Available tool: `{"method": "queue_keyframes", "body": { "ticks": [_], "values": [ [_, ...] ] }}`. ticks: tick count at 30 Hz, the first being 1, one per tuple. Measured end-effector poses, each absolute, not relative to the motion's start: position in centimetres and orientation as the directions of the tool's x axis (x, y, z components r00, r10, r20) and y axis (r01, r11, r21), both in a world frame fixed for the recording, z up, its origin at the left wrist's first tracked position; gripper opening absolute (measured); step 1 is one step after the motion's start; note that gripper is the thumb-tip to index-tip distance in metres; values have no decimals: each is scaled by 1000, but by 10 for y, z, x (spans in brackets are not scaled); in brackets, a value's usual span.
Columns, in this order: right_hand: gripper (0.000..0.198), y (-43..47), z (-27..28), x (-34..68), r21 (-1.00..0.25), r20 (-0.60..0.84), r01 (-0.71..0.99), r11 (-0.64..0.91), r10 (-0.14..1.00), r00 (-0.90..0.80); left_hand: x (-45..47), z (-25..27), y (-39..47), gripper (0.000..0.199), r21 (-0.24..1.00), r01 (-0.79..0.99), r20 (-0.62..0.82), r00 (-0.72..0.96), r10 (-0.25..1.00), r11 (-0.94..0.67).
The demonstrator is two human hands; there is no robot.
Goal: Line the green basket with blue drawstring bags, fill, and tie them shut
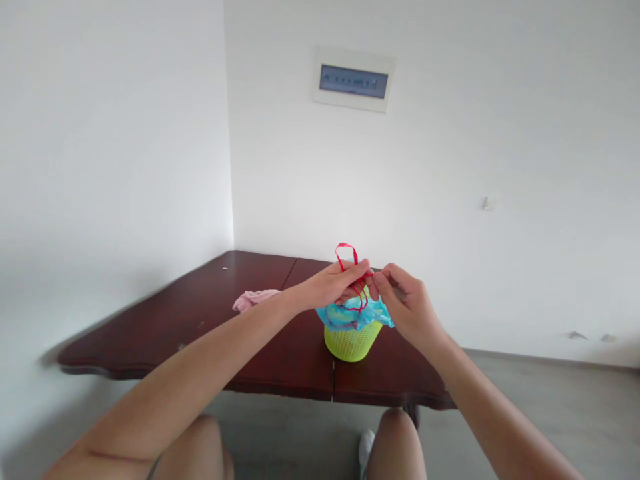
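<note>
Above a yellow-green mesh basket (351,343), both my hands are closed on a red drawstring (356,254). My left hand (340,280) pinches the string, with a loop of it standing up over the fingers and more strands hanging below. To its right, my right hand (406,297) grips a stretch of the same string between thumb and fingers. A light blue plastic bag (345,317) lines the basket, its edge folded over the rim. What lies inside the bag is mostly hidden behind my hands.
The basket stands on a dark red-brown wooden table (285,363) set against white walls. A crumpled pink cloth (255,299) lies left of the basket, partly behind my left arm. My knees are near the table's front edge.
</note>
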State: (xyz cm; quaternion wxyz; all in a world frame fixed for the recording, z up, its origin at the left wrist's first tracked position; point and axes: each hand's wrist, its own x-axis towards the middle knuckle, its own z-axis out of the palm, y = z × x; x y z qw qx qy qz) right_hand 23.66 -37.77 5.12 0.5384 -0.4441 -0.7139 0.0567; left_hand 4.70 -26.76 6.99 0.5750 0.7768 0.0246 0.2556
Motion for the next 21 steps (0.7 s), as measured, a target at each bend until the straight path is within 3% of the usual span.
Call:
{"method": "queue_keyframes", "body": {
  "ticks": [4,8,10,13,16,18,21],
  "values": [
    [45,-385,49,240,-532,787,638,556,603,131,47,66,-261,71,929,-250,347,842,413,-272],
    [42,-398,42,231,-493,856,648,581,456,243,46,69,-251,68,977,-188,215,865,453,-105],
    [37,-400,31,223,-427,872,681,595,472,133,46,71,-247,62,977,-211,199,864,463,-25],
    [32,-395,11,213,-293,802,734,613,575,-160,46,73,-245,61,966,-258,221,866,449,23],
    [33,-388,-1,213,-160,758,796,583,590,-279,42,75,-254,67,945,-295,328,855,402,-142],
    [34,-389,2,219,-110,809,810,576,525,-264,33,79,-266,68,862,-287,450,813,370,-417],
    [16,-395,18,229,-113,931,773,624,339,-137,17,90,-284,47,489,-123,627,738,250,-863]
  ]
}}
